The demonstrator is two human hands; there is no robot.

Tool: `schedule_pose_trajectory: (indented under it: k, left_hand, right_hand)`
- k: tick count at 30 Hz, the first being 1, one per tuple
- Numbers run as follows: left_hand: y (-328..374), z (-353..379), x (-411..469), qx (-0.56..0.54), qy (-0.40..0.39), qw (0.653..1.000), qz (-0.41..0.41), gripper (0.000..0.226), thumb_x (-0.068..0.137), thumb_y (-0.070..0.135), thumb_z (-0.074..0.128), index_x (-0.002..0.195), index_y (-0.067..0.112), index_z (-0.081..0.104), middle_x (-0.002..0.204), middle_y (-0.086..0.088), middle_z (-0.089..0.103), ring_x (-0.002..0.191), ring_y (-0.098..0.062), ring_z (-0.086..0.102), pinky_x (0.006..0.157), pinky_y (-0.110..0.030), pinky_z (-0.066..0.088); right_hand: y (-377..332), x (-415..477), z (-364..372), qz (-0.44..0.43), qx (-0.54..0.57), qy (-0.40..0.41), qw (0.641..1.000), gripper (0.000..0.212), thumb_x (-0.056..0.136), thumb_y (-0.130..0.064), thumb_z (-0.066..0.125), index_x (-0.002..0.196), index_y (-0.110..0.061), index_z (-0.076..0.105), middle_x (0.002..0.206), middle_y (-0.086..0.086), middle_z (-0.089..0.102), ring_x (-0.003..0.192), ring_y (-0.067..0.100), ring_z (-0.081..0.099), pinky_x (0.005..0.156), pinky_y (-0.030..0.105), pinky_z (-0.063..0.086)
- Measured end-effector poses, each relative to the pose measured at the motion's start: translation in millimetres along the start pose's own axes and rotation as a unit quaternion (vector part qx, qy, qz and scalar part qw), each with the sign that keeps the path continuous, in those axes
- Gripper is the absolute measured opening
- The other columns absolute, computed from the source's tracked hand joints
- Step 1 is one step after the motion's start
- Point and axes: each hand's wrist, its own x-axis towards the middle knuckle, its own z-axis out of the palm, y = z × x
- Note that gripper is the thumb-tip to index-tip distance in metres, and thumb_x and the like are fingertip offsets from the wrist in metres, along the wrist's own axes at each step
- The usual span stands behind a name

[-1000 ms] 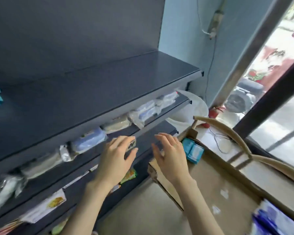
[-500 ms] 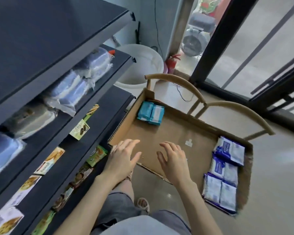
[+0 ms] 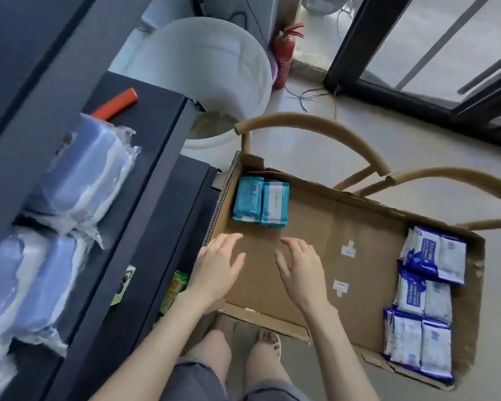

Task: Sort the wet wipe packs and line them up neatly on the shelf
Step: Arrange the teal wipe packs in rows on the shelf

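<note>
A shallow cardboard box (image 3: pixel 310 221) lies on a chair below me. Two teal wet wipe packs (image 3: pixel 261 203) sit side by side in its far left corner. Several dark blue and white wet wipe packs (image 3: pixel 425 302) lie along its right side. My left hand (image 3: pixel 219 266) hovers over the box's left edge, fingers relaxed and empty. Beside it, my right hand (image 3: pixel 300 270) is spread over the bare box floor, holding nothing. The dark shelf (image 3: pixel 145 157) stands at the left with plastic-wrapped blue bundles (image 3: pixel 81 175) on one level.
A large white bucket (image 3: pixel 211 68) and a red fire extinguisher (image 3: pixel 284 53) stand beyond the box. The chair's curved wooden back (image 3: pixel 315 125) rises behind it. An orange-handled tool (image 3: pixel 116 102) lies on the shelf. Small snack packs (image 3: pixel 174 287) sit on lower levels.
My view swung down from the shelf to the box. Both hands left the shelf edge and now hover over the box, still empty.
</note>
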Motion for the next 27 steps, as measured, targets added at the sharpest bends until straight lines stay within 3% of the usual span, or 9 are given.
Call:
schedule_pose_trajectory:
  k: [6,12,16,21,27]
  left_hand:
    - [-31.5,45.4,100.8,-0.06,-0.028,0.996,-0.066,0.041,0.096,0.024,0.051,0.135,0.016,0.046,0.133,-0.001,0.05,0.123,-0.017,0.046,0.105,-0.036,0.038]
    - [-52.7,95.8,175.6,-0.098,0.034,0.986,-0.128,0.055,0.096,0.022,0.051,0.145,0.007,0.031,0.148,-0.008,0.035,0.134,-0.023,0.035,0.108,-0.031,0.027]
    - [-60.0,131.1,210.8,-0.106,0.073,0.975,-0.183,0.064,0.096,0.027,0.05,0.148,0.005,0.02,0.151,-0.012,0.028,0.138,-0.027,0.027,0.111,-0.037,0.021]
    - [-63.7,158.5,226.5,-0.107,0.124,0.961,-0.223,0.065,0.093,0.026,0.057,0.145,0.002,0.026,0.142,-0.015,0.034,0.13,-0.029,0.033,0.105,-0.032,0.023]
    - [-66.8,165.2,229.1,-0.122,0.181,0.949,-0.228,0.068,0.081,0.024,0.072,0.138,0.002,0.04,0.127,-0.013,0.044,0.118,-0.026,0.042,0.097,-0.027,0.03]
  right_hand:
    - [21.2,88.3,56.2,0.077,0.042,-0.018,0.996,0.035,0.096,-0.025,0.051,0.129,-0.011,0.054,0.128,0.006,0.056,0.115,0.024,0.048,0.097,0.032,0.036]
    - [56.0,154.4,104.6,0.127,0.08,0.009,0.989,0.041,0.094,-0.024,0.056,0.131,-0.007,0.05,0.132,0.01,0.052,0.118,0.026,0.046,0.096,0.033,0.038]
    - [77.2,183.5,133.1,0.159,0.097,0.02,0.982,0.057,0.09,-0.025,0.062,0.138,-0.004,0.039,0.136,0.012,0.044,0.121,0.027,0.04,0.102,0.038,0.038]
    - [92.0,201.5,152.2,0.186,0.088,0.051,0.977,0.063,0.086,-0.029,0.067,0.137,-0.004,0.039,0.128,0.012,0.042,0.113,0.024,0.039,0.096,0.038,0.04]
    - [101.5,212.6,158.9,0.227,0.119,0.064,0.965,0.066,0.076,-0.034,0.077,0.127,-0.006,0.046,0.122,0.008,0.048,0.113,0.023,0.046,0.099,0.041,0.04]
